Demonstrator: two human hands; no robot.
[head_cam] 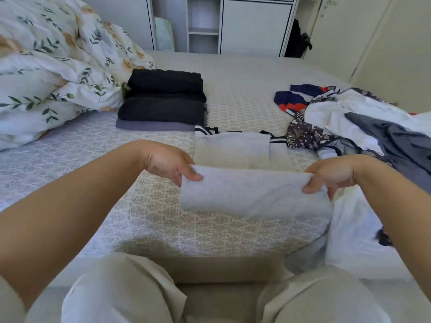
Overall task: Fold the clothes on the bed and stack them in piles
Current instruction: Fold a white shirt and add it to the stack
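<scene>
step: mid-fold, grey garment (251, 192) near bed (163, 224) front edge | left hand (170, 162), right hand (331, 173) fingers pinch its top corners | next: probably fold over, then stack

Grey garment (251, 194) pinched between left hand (168, 162) and right hand (331, 173)

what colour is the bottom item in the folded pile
Grey-purple, under the black folded clothes; bottom item seen in the head view.

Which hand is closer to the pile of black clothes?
Left. The left hand grips the grey garment just below the black pile; the right hand is farther right.
</scene>
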